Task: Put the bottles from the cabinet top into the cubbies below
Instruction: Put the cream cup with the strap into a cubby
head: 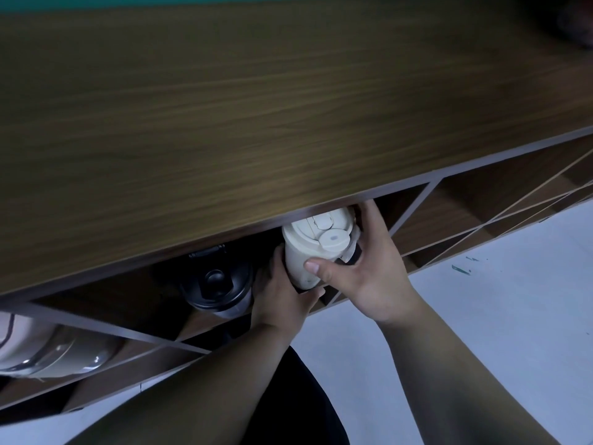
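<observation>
A cream bottle (303,248) with a flip lid sits at the mouth of a cubby just under the front edge of the wooden cabinet top (256,107). Both hands hold it: my right hand (369,268) wraps it from the right with the thumb across its front, and my left hand (282,293) cups it from below and the left. A black-lidded bottle (218,287) stands in the same cubby, just to the left and touching my left hand. The lower part of the cream bottle is hidden by my hands.
A pale rounded bottle (48,351) lies in the cubby at far left. Diagonal dividers (414,207) split the cubbies; those to the right hold nothing visible. Pale floor (481,300) lies below. A dark object (577,24) sits at the cabinet top's far right corner.
</observation>
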`<state>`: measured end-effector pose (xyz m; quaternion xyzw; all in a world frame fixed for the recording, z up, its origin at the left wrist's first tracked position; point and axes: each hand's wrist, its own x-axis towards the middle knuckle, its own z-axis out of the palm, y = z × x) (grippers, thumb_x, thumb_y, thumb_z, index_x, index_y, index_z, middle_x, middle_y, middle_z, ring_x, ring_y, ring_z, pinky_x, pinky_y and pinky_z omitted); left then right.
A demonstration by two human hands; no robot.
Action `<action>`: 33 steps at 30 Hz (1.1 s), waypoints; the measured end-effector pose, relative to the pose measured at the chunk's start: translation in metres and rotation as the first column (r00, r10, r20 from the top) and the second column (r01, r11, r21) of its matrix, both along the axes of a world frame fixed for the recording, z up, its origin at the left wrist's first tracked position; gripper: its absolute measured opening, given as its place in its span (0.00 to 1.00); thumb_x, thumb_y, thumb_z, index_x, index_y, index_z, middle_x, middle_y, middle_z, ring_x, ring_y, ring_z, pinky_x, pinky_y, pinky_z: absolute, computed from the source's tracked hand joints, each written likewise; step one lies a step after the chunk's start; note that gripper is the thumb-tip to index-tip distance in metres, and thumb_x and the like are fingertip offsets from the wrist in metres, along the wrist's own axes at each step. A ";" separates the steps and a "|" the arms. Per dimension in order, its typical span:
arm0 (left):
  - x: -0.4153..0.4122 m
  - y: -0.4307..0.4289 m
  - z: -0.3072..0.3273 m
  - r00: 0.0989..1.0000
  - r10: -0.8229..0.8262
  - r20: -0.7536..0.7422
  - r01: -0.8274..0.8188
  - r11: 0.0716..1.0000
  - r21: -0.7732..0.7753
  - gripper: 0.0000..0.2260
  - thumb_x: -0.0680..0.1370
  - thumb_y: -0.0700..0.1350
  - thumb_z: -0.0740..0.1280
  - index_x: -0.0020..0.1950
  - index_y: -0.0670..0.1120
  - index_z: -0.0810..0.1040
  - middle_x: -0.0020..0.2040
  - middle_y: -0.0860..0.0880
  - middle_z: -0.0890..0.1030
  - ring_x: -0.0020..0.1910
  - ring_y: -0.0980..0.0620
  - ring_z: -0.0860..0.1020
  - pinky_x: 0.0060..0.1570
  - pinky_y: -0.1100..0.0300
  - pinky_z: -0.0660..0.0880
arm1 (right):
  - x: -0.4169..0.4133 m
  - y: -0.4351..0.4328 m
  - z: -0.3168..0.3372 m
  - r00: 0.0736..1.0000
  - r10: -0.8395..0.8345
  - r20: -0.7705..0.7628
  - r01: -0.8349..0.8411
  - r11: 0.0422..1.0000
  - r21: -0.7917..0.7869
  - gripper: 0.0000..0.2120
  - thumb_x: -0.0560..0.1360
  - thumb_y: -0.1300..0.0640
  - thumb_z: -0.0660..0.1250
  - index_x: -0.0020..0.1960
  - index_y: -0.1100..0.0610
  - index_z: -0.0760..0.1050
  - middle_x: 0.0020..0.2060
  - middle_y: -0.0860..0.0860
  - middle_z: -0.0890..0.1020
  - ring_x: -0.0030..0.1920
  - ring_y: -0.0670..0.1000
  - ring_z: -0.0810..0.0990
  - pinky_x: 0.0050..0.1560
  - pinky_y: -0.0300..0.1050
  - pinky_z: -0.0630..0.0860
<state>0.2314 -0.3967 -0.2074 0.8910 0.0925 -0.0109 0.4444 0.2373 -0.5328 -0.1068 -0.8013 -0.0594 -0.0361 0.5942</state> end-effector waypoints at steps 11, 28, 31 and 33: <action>0.001 0.003 -0.006 1.000 -0.005 0.007 0.006 1.000 -0.023 0.31 0.67 0.50 0.82 0.66 0.44 0.75 0.61 0.43 0.81 0.63 0.42 0.77 0.61 0.48 0.75 | 0.002 -0.002 0.009 0.999 -0.010 0.035 0.014 0.992 -0.127 0.33 0.66 0.52 0.79 0.69 0.51 0.74 0.63 0.48 0.80 0.66 0.49 0.79 0.65 0.57 0.76; -0.020 0.024 0.009 0.984 -0.179 0.005 0.173 0.940 -0.293 0.34 0.71 0.49 0.80 0.75 0.56 0.70 0.69 0.59 0.79 0.68 0.60 0.77 0.66 0.53 0.76 | -0.036 0.007 0.006 0.990 -0.120 0.080 0.131 0.978 -0.163 0.51 0.65 0.51 0.80 0.82 0.52 0.56 0.78 0.50 0.66 0.80 0.49 0.63 0.77 0.56 0.65; -0.052 0.054 0.007 0.938 -0.327 -0.120 0.280 0.913 -0.296 0.35 0.72 0.60 0.75 0.76 0.52 0.71 0.70 0.56 0.80 0.69 0.59 0.77 0.70 0.47 0.74 | -0.068 0.025 0.014 0.915 -0.259 0.310 0.328 0.925 -0.194 0.33 0.69 0.53 0.75 0.73 0.55 0.71 0.66 0.52 0.74 0.70 0.50 0.73 0.68 0.50 0.72; -0.071 0.081 -0.005 0.910 -0.328 -0.253 0.226 0.905 -0.361 0.34 0.72 0.63 0.75 0.74 0.52 0.74 0.69 0.54 0.82 0.68 0.55 0.79 0.71 0.43 0.72 | -0.081 0.043 0.022 0.907 -0.206 0.368 0.285 0.942 -0.177 0.21 0.70 0.52 0.72 0.63 0.51 0.77 0.56 0.48 0.78 0.60 0.45 0.78 0.59 0.42 0.75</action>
